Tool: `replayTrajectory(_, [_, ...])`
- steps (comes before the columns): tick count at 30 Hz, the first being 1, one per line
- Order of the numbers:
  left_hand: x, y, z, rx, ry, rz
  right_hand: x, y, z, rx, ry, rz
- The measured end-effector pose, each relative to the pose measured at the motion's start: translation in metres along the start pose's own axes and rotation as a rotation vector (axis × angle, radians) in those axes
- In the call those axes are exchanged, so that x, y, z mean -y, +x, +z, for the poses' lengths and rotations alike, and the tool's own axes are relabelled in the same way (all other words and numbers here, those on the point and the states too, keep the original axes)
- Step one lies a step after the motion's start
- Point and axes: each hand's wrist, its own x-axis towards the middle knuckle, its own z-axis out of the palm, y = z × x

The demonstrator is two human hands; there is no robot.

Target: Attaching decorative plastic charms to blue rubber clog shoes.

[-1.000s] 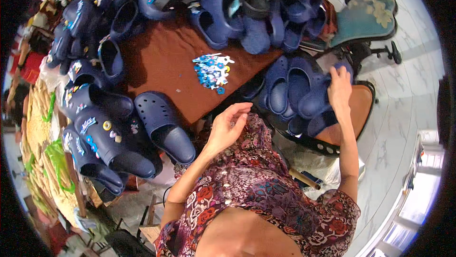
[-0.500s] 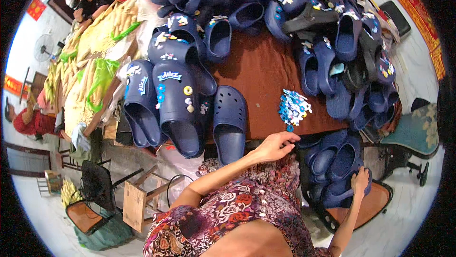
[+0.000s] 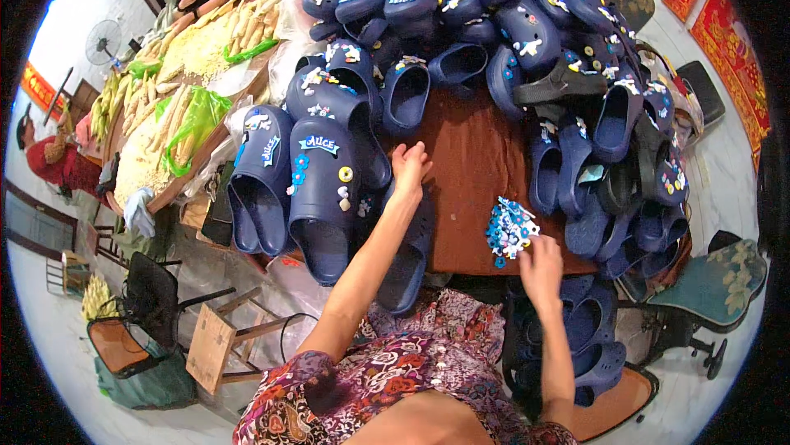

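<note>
My left hand [image 3: 410, 167] is held over the brown cloth, beside the dark blue clogs on the left. Its fingers are loosely spread, and nothing shows in them. Below that forearm, a single plain blue clog [image 3: 403, 279] juts over the table's front edge, partly covered by the arm. My right hand [image 3: 541, 271] is at the near right side of a small heap of blue, white and yellow shoe charms [image 3: 508, 229]; its fingers look parted, with the tips close to the heap. Left of my left arm, a large blue clog [image 3: 322, 190] carries flower, ring and name-plate charms.
More decorated clogs [image 3: 411, 1] crowd the back and right of the brown-covered table [image 3: 465, 173]. Below its edge, a chair [image 3: 617, 404] holds plain clogs [image 3: 594, 363]. A wooden stool [image 3: 216, 346] stands lower left. People work at a table of pale yellow produce [image 3: 193, 62].
My right hand has left the clogs on the chair and come up to the charm heap. My left hand has moved away from the heap, up and left toward the clogs.
</note>
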Motion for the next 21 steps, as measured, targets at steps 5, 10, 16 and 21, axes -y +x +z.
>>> replayTrajectory(5, [-0.009, 0.043, 0.008, -0.162, 0.024, 0.01, 0.041, 0.022, 0.062, -0.039, 0.004, -0.132])
replayTrajectory(10, [-0.012, 0.076, 0.006, -0.27, -0.027, 0.007, 0.019, 0.018, 0.096, -0.077, -0.027, -0.204])
replayTrajectory(16, [-0.012, 0.095, -0.01, -0.276, 0.018, -0.012, 0.015, 0.022, 0.102, -0.107, -0.018, -0.204])
replayTrajectory(21, [-0.017, 0.052, 0.015, -0.213, 0.011, 0.005, 0.01, 0.02, 0.102, -0.112, -0.021, -0.2])
